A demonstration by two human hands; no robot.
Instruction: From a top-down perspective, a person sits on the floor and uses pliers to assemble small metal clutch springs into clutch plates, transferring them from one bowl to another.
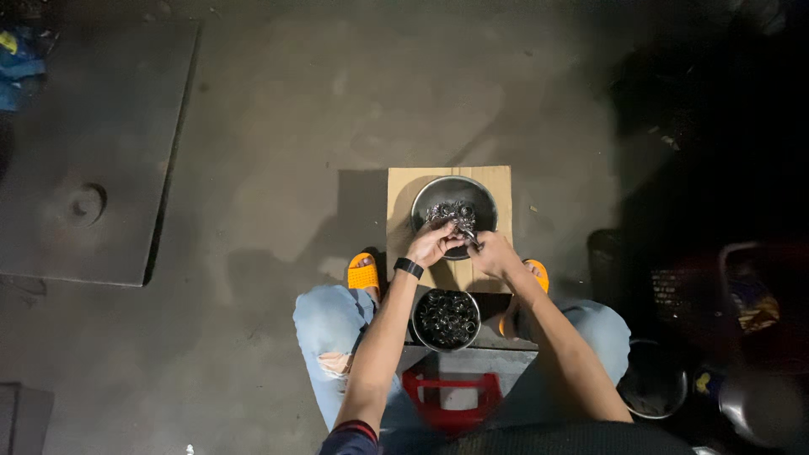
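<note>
I am seeing both hands meeting over the near rim of the upper metal bowl (455,195): the left hand (432,243) and right hand (493,254) are each pinching, I think, a small shiny metal part (466,229). At six o'clock is sitting a second bowl (446,320) of dark rings. The cardboard sheet (403,211) is leaving narrow margins; bare concrete floor (278,152) is spreading from nine to twelve o'clock. Both forearms are angling inward.

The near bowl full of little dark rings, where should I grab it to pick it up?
Grip the near bowl by its rim, probably one hand on each side. It is round, without handles, sits upright and looks full, so lifting it level should keep the rings inside.
</note>
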